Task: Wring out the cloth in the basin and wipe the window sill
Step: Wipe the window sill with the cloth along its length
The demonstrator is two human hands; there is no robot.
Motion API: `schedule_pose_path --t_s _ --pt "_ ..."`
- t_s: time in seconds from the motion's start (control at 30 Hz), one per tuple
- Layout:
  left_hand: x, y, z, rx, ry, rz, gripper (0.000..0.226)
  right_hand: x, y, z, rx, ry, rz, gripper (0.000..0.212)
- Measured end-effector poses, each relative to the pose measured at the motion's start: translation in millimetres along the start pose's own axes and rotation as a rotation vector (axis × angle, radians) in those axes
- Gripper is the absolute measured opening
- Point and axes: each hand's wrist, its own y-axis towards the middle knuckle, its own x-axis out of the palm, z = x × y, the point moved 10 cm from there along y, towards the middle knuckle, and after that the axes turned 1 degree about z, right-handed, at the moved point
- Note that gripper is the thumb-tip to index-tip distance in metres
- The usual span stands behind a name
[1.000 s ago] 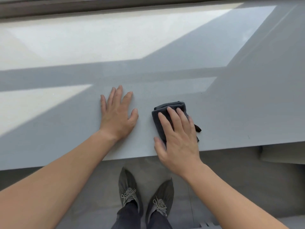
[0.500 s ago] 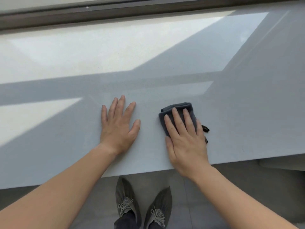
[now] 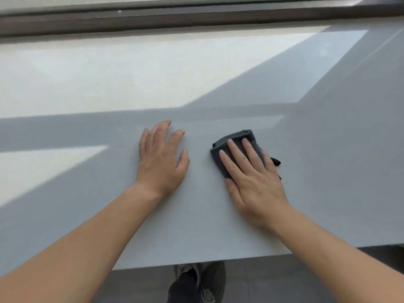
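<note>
Directly beneath the right hand (image 3: 255, 184), fingers (image 3: 237, 157) straight, lies the cloth (image 3: 238, 136); left hand (image 3: 161, 165) rests flat.

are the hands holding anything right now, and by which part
Nothing is gripped. The right hand presses flat, fingers straight, on top of the folded dark grey cloth; the left hand rests flat on the pale grey window sill.

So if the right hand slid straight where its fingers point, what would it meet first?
Bare window sill ahead; pressing the cloth, the right hand clears the left hand and probably meets the window frame first.
</note>
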Motion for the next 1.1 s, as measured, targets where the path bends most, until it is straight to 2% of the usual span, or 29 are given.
schedule_pose_path --t_s 0.07,0.17,0.23,0.27,0.37,0.43,0.5,0.57,0.63,0.7,0.8,0.87,0.93,1.0,1.07,1.1 --pt "2.3 18.9 0.2 0.01 -0.021 -0.022 0.051 -5.6 23.2 37.7 0.046 -0.012 -0.004 0.06" --pt "4.9 48.4 -0.2 0.046 -0.046 -0.043 0.053 -19.9 72.5 114.8 0.43 0.049 0.01 0.062" --pt "6.9 70.3 0.2 0.066 -0.057 -0.048 0.053 -21.9 91.4 111.0 0.539 0.057 0.027 0.062" --pt "8.3 81.2 0.6 0.073 -0.056 -0.048 0.053 -20.0 95.5 89.7 0.491 0.036 0.033 0.063" --pt "15.8 111.1 0.5 0.06 -0.037 -0.062 0.057 -9.1 84.0 18.1 0.138 -0.013 0.009 0.061" --pt "22.8 120.2 -1.5 0.039 0.019 -0.081 0.059 -11.6 91.3 28.3 0.016 -0.017 -0.027 0.06" --pt "26.6 120.5 -1.3 0.03 0.065 -0.079 0.058 -20.3 118.2 81.6 0.15 -0.024 -0.015 0.061" --pt "27.7 118.0 0.0 0.031 0.064 -0.08 0.058 -31.4 147.0 142.0 0.42 0.031 0.013 0.062" --pt "28.1 118.5 0.5 0.037 0.06 -0.084 0.059 -34.9 163.8 158.4 0.58 0.049 0.039 0.062" --pt "29.8 119.8 1.7 0.041 0.06 -0.094 0.06 -31.2 170.1 129.8 0.543 0.035 0.041 0.063" --pt "29.3 117.9 4.2 0.042 0.065 -0.089 0.061 -21.1 153.9 64.8 0.237 0.008 0.017 0.063" --pt "28.9 120.0 5.4 0.04 0.058 -0.089 0.06 -23.1 155.9 71.4 0.105 0.002 -0.017 0.062" --pt "28.0 121.6 6.9 0.031 0.052 -0.098 0.059 -31.6 179.4 116.3 0.178 0.011 -0.013 0.062" --pt "23.8 126.3 11.0 0.021 0.054 -0.101 0.057 -44.0 204.6 167.1 0.388 0.051 0.012 0.062" --pt "16.9 139.3 12.7 0.014 0.023 -0.072 0.052 -46.8 220.6 177.1 0.517 0.071 0.032 0.062" --pt "14.0 147.8 13.9 0.021 -0.001 -0.044 0.05 -45.3 223.0 164.8 0.514 0.058 0.037 0.062"
